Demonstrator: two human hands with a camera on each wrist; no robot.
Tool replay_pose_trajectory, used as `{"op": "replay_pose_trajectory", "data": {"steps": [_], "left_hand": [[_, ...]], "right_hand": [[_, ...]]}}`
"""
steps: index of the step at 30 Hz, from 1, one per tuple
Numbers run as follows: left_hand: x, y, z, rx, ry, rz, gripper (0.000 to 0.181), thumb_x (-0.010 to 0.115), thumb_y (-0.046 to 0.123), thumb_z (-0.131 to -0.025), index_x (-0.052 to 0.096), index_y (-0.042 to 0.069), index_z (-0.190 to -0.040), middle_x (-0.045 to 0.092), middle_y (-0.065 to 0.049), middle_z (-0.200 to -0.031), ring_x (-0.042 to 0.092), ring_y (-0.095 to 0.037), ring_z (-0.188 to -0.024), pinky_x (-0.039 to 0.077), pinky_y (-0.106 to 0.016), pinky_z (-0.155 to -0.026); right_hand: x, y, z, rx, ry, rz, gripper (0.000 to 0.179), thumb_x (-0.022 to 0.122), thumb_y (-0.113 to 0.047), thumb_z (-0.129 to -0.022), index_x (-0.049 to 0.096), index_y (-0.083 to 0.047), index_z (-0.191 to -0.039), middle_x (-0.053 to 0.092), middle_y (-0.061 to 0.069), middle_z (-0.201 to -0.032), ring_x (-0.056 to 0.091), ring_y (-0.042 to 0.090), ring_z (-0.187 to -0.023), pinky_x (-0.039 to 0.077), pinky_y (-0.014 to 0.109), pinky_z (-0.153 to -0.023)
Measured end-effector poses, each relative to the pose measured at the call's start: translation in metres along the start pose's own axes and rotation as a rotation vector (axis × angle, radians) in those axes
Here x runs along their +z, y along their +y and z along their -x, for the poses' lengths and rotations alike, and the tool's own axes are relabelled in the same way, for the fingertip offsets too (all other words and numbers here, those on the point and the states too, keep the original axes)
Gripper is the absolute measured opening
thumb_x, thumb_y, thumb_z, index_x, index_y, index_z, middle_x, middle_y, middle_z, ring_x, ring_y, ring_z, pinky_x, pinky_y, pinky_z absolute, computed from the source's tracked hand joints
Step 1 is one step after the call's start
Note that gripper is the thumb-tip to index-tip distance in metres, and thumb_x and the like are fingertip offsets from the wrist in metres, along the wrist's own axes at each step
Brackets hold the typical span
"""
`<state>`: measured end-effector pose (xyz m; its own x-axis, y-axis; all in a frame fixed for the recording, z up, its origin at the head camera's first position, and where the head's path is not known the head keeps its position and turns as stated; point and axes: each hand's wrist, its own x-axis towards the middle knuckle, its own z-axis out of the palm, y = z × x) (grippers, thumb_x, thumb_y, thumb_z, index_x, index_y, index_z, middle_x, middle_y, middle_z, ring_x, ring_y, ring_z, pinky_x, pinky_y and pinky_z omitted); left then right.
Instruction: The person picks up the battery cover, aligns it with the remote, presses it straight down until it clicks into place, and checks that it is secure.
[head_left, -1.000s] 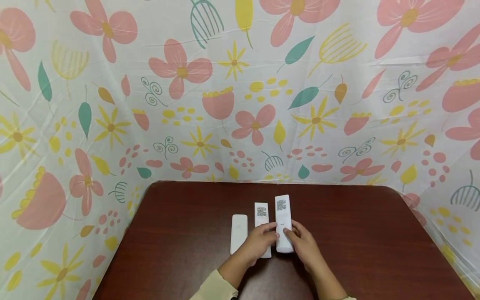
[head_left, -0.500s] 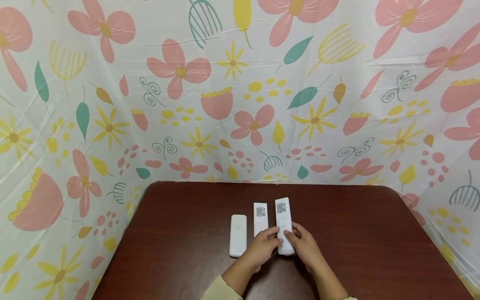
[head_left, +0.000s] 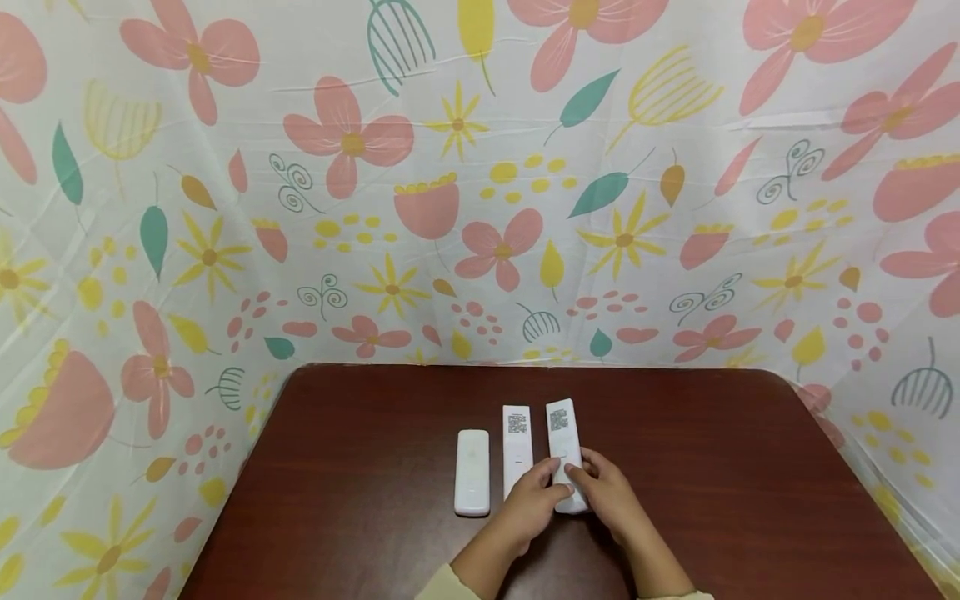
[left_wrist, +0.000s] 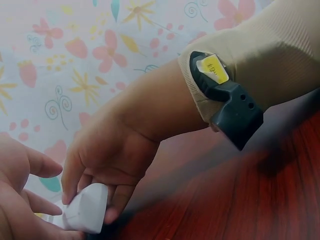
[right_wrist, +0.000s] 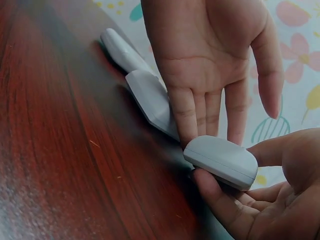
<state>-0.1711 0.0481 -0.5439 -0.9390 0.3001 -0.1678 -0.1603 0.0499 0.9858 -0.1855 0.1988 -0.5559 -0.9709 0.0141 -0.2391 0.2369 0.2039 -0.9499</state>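
My right hand (head_left: pixel 611 498) grips a slim white remote control (head_left: pixel 561 428) by its near end, thumb on top and fingers beneath. A block of dark print marks its far end, and it leans a little to the left. My left hand (head_left: pixel 529 507) is at its left side; in the right wrist view, that hand's straight fingers (right_wrist: pixel 183 107) reach to the remote while the thumb stands apart. A second white remote (head_left: pixel 517 446), also printed, lies left of it, partly covered by my left hand. Farther left lies a plain white remote (head_left: pixel 472 472).
All three remotes are on or just over a dark red-brown wooden table (head_left: pixel 360 500). A white cloth (head_left: pixel 480 208) with pink, yellow and green flowers hangs behind the table and along its sides.
The right-hand remote has come slightly nearer me and tilted left. My left hand has shifted towards it, uncovering the plain remote fully and more of the middle one.
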Motion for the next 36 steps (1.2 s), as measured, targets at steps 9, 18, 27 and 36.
{"op": "replay_pose_trajectory", "data": {"steps": [9, 18, 27, 36], "left_hand": [[0.004, 0.0, 0.001, 0.006, 0.006, 0.001, 0.06, 0.063, 0.017, -0.092, 0.048, -0.006, -0.146, 0.043, -0.023, -0.156, 0.035, -0.039, -0.149, 0.027, -0.057, -0.122], [0.008, -0.002, 0.002, -0.014, 0.043, -0.027, 0.059, 0.065, 0.019, -0.091, 0.052, -0.004, -0.144, 0.037, -0.023, -0.16, 0.031, -0.042, -0.15, 0.025, -0.059, -0.122], [0.009, -0.005, 0.003, -0.021, 0.052, -0.045, 0.057, 0.066, 0.021, -0.09, 0.055, -0.001, -0.142, 0.036, -0.022, -0.161, 0.032, -0.043, -0.149, 0.028, -0.06, -0.12], [0.012, -0.008, 0.001, -0.009, 0.04, -0.048, 0.058, 0.066, 0.02, -0.09, 0.054, -0.001, -0.143, 0.035, -0.02, -0.162, 0.028, -0.042, -0.151, 0.022, -0.062, -0.122]], "right_hand": [[-0.002, 0.0, -0.001, -0.024, 0.034, 0.096, 0.054, 0.064, -0.016, -0.098, 0.048, 0.007, -0.144, 0.071, 0.022, -0.115, 0.069, 0.018, -0.084, 0.056, 0.027, -0.068], [-0.004, -0.002, -0.002, -0.051, 0.078, 0.258, 0.05, 0.067, -0.019, -0.096, 0.056, 0.005, -0.139, 0.074, 0.016, -0.109, 0.066, 0.015, -0.089, 0.053, 0.025, -0.07], [-0.008, -0.001, -0.004, -0.092, 0.084, 0.395, 0.05, 0.07, -0.022, -0.094, 0.06, 0.007, -0.134, 0.064, 0.015, -0.105, 0.058, 0.019, -0.091, 0.047, 0.029, -0.073], [-0.013, 0.003, -0.005, -0.08, 0.09, 0.4, 0.055, 0.07, -0.024, -0.094, 0.057, 0.008, -0.136, 0.062, 0.016, -0.107, 0.058, 0.021, -0.096, 0.046, 0.03, -0.077]]}}
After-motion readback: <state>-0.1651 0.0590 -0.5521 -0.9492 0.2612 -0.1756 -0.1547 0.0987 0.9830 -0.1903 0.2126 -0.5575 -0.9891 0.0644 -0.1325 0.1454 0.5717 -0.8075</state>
